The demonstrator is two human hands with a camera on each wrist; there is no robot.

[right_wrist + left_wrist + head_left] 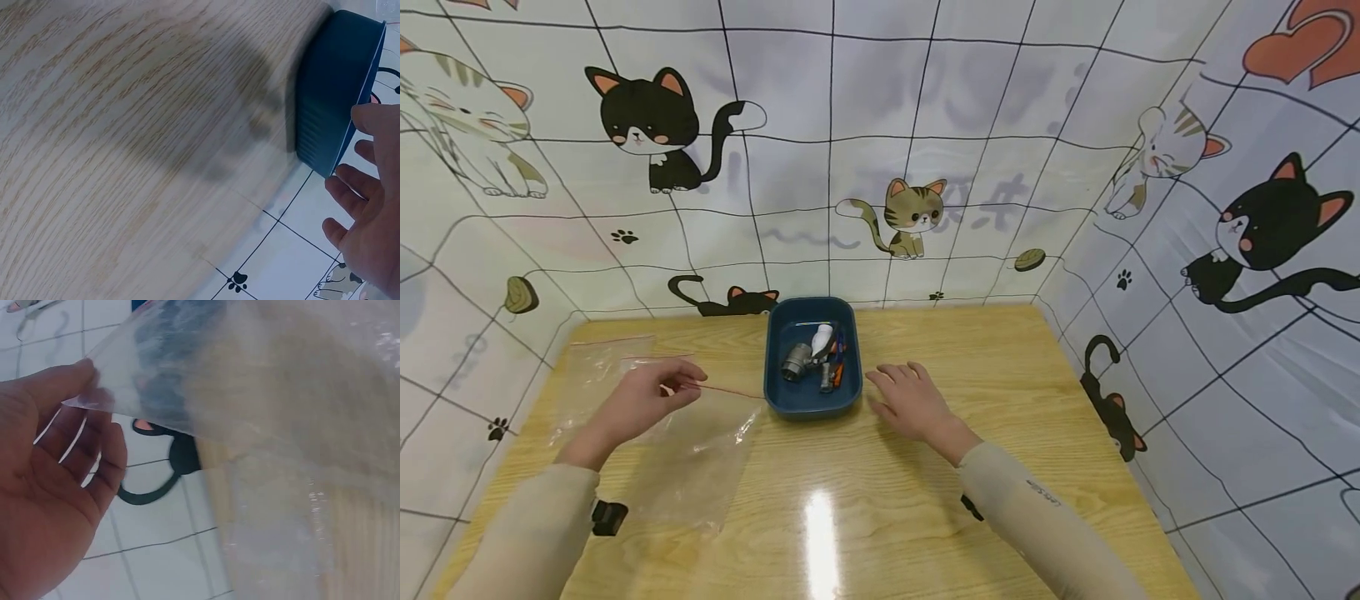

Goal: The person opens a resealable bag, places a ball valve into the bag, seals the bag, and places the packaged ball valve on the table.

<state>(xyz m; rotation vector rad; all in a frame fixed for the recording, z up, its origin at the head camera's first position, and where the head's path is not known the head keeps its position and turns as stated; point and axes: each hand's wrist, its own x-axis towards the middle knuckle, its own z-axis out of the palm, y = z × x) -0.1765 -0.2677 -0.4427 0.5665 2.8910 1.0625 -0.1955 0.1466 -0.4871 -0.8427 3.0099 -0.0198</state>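
Note:
My left hand (651,396) pinches a corner of a clear zip bag (700,467) by its red seal line. In the left wrist view thumb and forefinger grip that bag corner (94,400), and the film slopes away to the right. A dark blue plastic basin (812,408) stands at the table's back. Inside it lie a grey metal cylinder (796,362), a white object (822,340) and several small orange, blue and metallic pieces. My right hand (913,402) is just right of the basin, its fingers relaxed near the rim and holding nothing.
Another clear bag (587,375) with a red seal lies flat at the table's left. The wooden table (970,358) meets cat-print cloth walls (1000,167) at the back and both sides.

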